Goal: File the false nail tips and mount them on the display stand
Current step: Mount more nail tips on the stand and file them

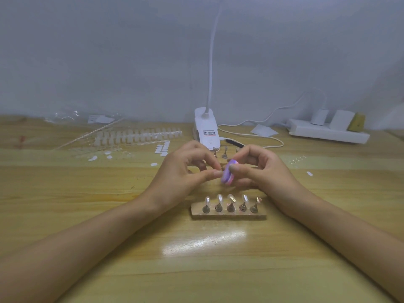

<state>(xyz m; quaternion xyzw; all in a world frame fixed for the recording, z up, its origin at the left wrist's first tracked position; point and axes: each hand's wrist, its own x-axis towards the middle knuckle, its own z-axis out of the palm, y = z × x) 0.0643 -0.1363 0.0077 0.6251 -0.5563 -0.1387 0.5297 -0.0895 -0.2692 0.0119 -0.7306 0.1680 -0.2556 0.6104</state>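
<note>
Head view, centre of frame: a purple file point(227, 174) is being gripped by the right hand point(264, 171), w/ the thumb laid over its upper end & the other fingers curled in behind. The left hand point(185, 171) is being held just beside it, fingers curled, thumb & forefinger tips pressed together against the file's left edge. Whatever is being pinched there is too small & blurred to make out, so that hand's grip can't be told.

Just below centre, between the two wrists, the display stand point(228, 214) is being left on the table point(87, 215): a wooden base w/ five metal holders in a row. Clear nail tips point(219, 198) are being carried upright on the four holders from the left; the holder at the right end can't be read clearly.

Upper left of frame: strips of unmounted tips point(135, 135) are lying flat, w/ white oval stickers point(162, 148) to their right. Just above the hands, spare holders point(224, 150) are standing. Upper centre: a white lamp base point(206, 130). Upper right: a white power strip point(328, 133).
</note>
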